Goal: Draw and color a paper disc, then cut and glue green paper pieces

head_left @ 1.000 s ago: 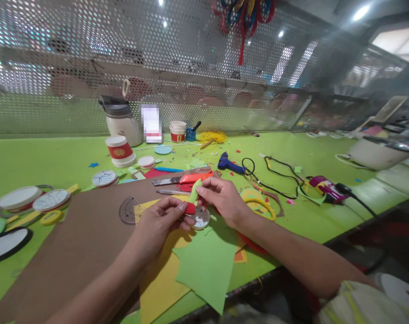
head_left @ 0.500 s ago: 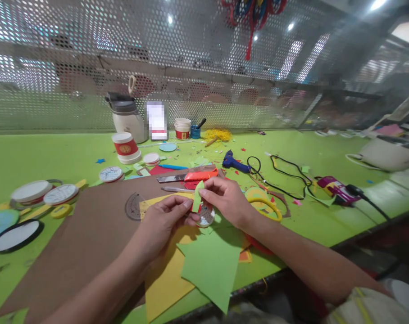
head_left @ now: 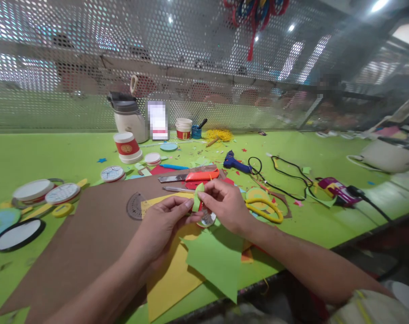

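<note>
Between my two hands is a small light-green paper piece with a bit of red beside it. My left hand pinches its lower left edge between thumb and fingers. On the other side my right hand grips the piece, fingers curled. A round patterned disc shows partly below the right fingers. Under the hands lie a large green paper sheet and a yellow sheet. An orange utility knife and a pen rest just beyond the fingers.
Brown board spreads to the left, bearing a protractor. Yellow scissors lie at the right, with a blue glue gun and its cord behind. Lidded discs, a red-and-white cup and a jug stand at left.
The green sheet below my hands has shifted slightly right and its lower tip has risen. My right fingers have curled in further on the green paper piece. The view has shifted slightly.
</note>
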`<state>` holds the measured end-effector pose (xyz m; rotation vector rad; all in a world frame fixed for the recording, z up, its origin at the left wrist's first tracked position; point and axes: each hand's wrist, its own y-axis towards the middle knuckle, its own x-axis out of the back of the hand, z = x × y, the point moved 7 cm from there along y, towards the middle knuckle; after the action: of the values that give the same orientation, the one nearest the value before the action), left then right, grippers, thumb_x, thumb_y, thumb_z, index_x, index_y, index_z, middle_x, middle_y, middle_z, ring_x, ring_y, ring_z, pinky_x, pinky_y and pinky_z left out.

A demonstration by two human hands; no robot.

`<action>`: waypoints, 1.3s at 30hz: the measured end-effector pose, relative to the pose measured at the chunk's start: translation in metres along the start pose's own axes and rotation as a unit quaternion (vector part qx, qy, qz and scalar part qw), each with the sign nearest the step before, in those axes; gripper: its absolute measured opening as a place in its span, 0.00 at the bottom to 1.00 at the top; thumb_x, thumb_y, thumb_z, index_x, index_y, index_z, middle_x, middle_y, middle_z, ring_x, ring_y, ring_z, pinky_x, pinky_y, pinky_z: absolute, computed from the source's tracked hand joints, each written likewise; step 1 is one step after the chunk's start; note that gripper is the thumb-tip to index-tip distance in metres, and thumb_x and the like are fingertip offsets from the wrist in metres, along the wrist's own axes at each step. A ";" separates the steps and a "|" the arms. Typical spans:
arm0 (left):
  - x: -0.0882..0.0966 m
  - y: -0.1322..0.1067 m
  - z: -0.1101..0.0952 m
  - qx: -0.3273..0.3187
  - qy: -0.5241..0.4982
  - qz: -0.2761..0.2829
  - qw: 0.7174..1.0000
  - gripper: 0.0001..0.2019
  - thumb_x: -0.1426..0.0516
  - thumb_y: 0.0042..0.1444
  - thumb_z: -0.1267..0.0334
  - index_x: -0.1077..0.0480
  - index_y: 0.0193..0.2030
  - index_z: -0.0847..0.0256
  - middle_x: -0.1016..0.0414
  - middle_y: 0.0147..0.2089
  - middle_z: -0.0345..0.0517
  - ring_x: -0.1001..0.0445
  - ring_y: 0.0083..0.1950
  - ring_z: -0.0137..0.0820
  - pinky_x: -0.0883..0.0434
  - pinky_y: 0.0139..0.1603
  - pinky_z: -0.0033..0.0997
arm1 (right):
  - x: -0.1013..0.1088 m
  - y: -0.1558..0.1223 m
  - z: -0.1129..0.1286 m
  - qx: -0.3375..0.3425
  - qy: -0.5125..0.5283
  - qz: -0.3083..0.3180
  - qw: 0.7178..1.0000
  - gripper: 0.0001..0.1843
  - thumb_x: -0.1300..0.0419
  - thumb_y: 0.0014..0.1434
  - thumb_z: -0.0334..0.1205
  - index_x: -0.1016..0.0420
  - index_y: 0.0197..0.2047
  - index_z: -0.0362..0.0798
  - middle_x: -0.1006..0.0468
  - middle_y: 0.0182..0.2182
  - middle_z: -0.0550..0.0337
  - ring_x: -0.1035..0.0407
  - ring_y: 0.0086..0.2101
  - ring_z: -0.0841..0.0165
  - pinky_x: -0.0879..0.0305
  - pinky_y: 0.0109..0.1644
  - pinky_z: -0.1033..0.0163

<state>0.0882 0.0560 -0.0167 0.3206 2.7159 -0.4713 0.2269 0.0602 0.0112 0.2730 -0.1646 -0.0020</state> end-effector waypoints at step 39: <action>0.003 -0.002 -0.008 -0.037 0.132 -0.002 0.991 0.12 0.32 0.45 0.56 0.24 0.27 0.63 0.28 0.22 0.40 0.36 0.25 0.25 0.38 0.28 0.24 | -0.008 0.001 -0.002 -0.062 0.050 0.110 0.991 0.06 0.38 0.54 0.39 0.28 0.29 0.46 0.30 0.22 0.66 0.37 0.23 0.74 0.40 0.28 0.68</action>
<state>0.0818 0.0573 -0.0101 0.3807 2.9816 -0.3509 0.2192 0.0618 0.0087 0.1288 -0.0937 0.2195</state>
